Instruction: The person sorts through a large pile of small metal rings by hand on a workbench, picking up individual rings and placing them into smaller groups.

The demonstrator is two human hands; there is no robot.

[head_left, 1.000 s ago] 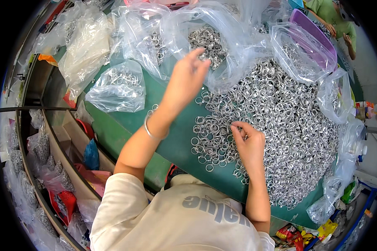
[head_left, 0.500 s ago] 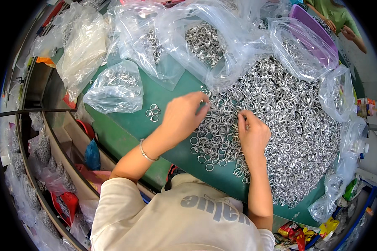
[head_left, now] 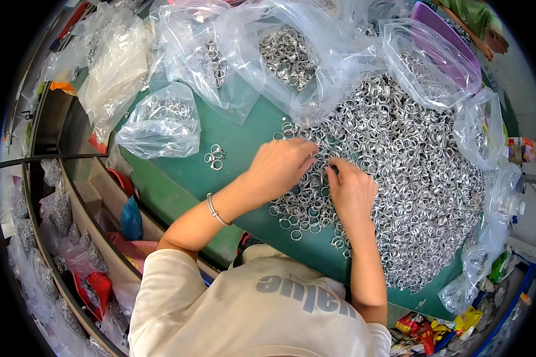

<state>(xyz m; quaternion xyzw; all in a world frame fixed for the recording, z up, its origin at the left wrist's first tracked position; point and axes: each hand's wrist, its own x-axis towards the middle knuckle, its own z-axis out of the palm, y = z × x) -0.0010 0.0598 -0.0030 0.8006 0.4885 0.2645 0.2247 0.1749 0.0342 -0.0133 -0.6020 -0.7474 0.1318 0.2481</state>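
Observation:
A broad heap of silvery metal rings spreads over the green table. At the heap's left side my left hand, with a bangle on its wrist, hangs over the rings, thumb and fingers drawn together. Just right of it my right hand reaches into the rings with thumb and forefinger bent close to each other. Whatever either set of fingertips may hold is too small to make out. A little group of several rings lies apart, left of my left hand.
Clear plastic bags with rings line the far side, among them a large open bag and a smaller bag. A purple basket stands far right, near another person. Compartmented shelving with bagged parts runs along the left.
My left hand has moved right and slightly nearer, toward my right hand. My right hand has shifted a little left, so the fingertips are now closer together.

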